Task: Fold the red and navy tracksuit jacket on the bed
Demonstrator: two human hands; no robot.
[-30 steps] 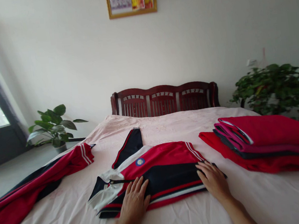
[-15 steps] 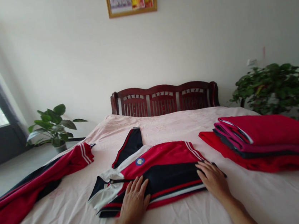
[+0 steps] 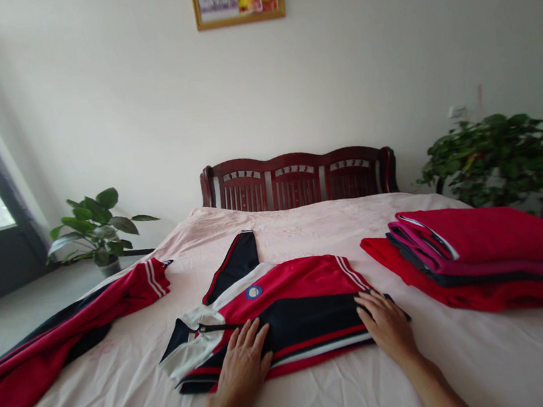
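A red, navy and white sports jacket [image 3: 287,300] lies partly folded in the middle of a pink bed sheet [image 3: 124,377], with a round blue badge on its chest. My left hand [image 3: 243,363] rests flat on its near left part, beside the white collar, fingers spread. At the jacket's near right edge my right hand [image 3: 386,327] presses flat on the fabric. Neither hand grips anything.
A stack of folded red garments [image 3: 483,254] sits on the bed at the right. Another red and navy garment [image 3: 65,331] lies spread at the left. A dark wooden headboard [image 3: 298,179] stands behind, with potted plants [image 3: 95,231] on both sides.
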